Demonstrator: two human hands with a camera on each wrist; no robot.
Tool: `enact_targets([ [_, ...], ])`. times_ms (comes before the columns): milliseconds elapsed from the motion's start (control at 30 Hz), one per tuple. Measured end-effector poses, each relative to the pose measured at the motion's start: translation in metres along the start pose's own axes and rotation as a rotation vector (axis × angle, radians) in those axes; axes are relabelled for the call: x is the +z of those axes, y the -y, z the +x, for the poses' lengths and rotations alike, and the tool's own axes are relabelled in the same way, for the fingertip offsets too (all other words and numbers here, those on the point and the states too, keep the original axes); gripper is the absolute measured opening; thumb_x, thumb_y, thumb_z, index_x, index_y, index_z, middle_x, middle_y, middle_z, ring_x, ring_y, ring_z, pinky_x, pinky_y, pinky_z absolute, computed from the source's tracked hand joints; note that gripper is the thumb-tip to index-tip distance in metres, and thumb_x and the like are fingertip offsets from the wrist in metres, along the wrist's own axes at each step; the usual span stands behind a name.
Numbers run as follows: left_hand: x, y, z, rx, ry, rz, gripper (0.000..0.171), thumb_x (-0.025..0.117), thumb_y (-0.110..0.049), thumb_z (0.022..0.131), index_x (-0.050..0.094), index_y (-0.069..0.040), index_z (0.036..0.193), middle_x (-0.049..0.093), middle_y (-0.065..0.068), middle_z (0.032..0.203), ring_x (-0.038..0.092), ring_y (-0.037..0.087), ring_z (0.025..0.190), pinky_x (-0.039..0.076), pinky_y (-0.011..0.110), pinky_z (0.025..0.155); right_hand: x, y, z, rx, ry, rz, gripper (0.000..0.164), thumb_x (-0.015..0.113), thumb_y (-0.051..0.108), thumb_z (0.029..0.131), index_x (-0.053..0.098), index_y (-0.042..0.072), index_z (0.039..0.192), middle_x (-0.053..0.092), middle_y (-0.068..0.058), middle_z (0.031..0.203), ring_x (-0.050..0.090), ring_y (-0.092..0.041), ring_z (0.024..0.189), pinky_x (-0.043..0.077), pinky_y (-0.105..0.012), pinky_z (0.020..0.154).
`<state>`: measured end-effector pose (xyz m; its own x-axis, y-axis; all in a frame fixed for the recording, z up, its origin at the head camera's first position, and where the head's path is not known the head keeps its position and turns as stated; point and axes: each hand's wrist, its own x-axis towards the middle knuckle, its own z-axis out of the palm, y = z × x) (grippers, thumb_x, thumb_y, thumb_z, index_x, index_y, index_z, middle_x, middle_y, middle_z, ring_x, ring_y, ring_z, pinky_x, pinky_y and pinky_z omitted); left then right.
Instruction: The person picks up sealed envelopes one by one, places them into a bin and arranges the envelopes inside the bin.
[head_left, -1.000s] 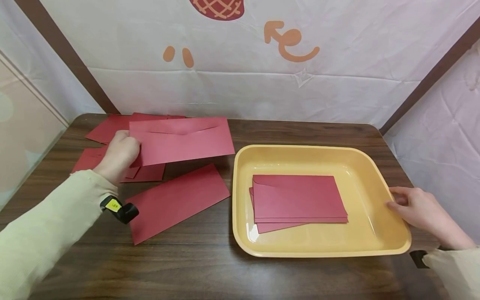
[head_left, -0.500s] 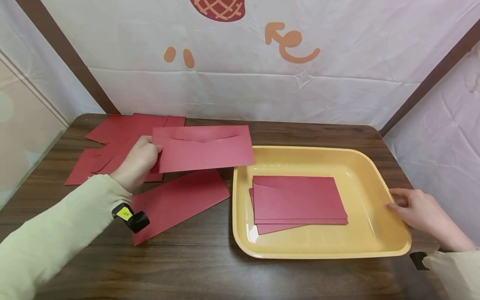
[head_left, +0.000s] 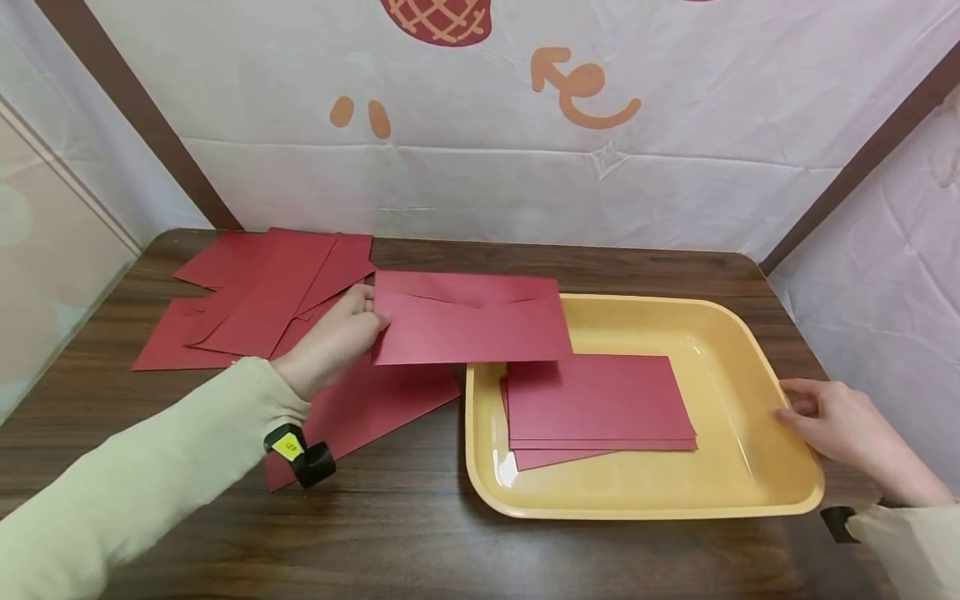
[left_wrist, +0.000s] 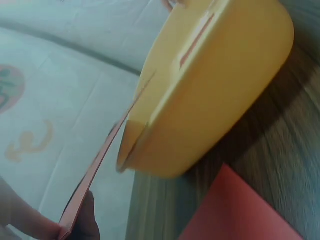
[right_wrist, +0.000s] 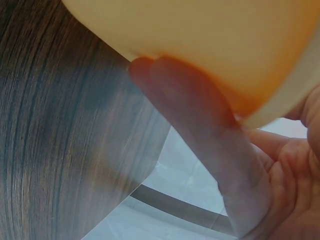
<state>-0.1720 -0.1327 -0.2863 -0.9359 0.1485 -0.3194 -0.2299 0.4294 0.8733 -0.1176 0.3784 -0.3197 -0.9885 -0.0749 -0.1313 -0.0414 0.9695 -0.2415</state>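
My left hand [head_left: 337,337] pinches a red envelope [head_left: 468,321] by its left end, flap side showing. The envelope's far end hangs over the left rim of a yellow tray [head_left: 738,492]. In the left wrist view the held envelope [left_wrist: 95,167] appears edge-on between thumb and fingers. Inside the tray lies a small stack of red envelopes [head_left: 600,404], partly overlapped by the held one. My right hand [head_left: 840,421] grips the tray's right wall, thumb on the inner side. Fingers [right_wrist: 195,115] press against the tray's outside in the right wrist view.
A loose pile of red envelopes [head_left: 255,292] lies at the table's back left. One more envelope [head_left: 390,408] rests on the wooden table [head_left: 450,558] beneath my left forearm, close to the tray. A pale printed curtain [head_left: 480,183] hangs behind the table.
My left hand has carried the held envelope rightward from over the pile, bringing its end above the tray. My right hand and the tray have stayed in place.
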Motion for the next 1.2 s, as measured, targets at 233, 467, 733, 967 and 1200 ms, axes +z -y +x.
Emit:
enact_targets([
  [233,0.015,-0.008,0.002,0.027,0.104,0.006,0.054,0.041,-0.006,0.093,0.015,0.002,0.14,0.04,0.022,0.134,0.048,0.028,0.118,0.036,0.038,0.102,0.001,0.0,0.0,-0.006,-0.009,0.009,0.046,0.065,0.017,0.082,0.055,-0.015,0.113,0.071,-0.017,0.08,0.066,-0.035,0.076,0.047,-0.044,0.064],
  [467,0.032,-0.016,0.008,0.05,0.206,0.016,0.073,0.052,-0.007,0.088,0.008,-0.014,0.147,0.041,0.016,0.138,0.057,0.027,0.112,0.038,0.044,0.102,0.001,0.0,0.0,-0.006,-0.012,0.012,0.045,0.066,0.017,0.081,0.055,-0.014,0.113,0.071,-0.016,0.079,0.066,-0.031,0.073,0.046,-0.039,0.062],
  [733,0.068,-0.027,0.017,0.08,0.297,-0.029,0.074,0.053,0.001,0.087,0.01,-0.015,0.145,0.048,0.019,0.13,0.064,0.022,0.094,0.052,0.033,0.08,0.001,0.0,0.0,-0.003,-0.004,0.013,0.046,0.066,0.017,0.082,0.055,-0.014,0.114,0.071,-0.017,0.08,0.066,-0.032,0.074,0.047,-0.043,0.064],
  [967,0.094,-0.033,0.027,0.074,0.316,0.006,0.072,0.055,0.002,0.086,0.013,-0.015,0.142,0.053,0.018,0.122,0.056,0.016,0.075,0.047,0.032,0.076,0.001,0.001,0.0,0.003,0.001,0.016,0.046,0.065,0.018,0.082,0.055,-0.014,0.114,0.071,-0.017,0.08,0.066,-0.03,0.072,0.047,-0.041,0.062],
  [1200,0.107,-0.033,0.03,0.057,0.288,0.119,0.071,0.059,0.003,0.083,0.016,-0.007,0.139,0.059,0.015,0.092,0.055,0.015,0.064,0.048,0.028,0.065,0.001,0.0,0.0,0.003,-0.003,0.012,0.046,0.065,0.019,0.082,0.055,-0.014,0.114,0.071,-0.016,0.08,0.066,-0.027,0.071,0.047,-0.04,0.062],
])
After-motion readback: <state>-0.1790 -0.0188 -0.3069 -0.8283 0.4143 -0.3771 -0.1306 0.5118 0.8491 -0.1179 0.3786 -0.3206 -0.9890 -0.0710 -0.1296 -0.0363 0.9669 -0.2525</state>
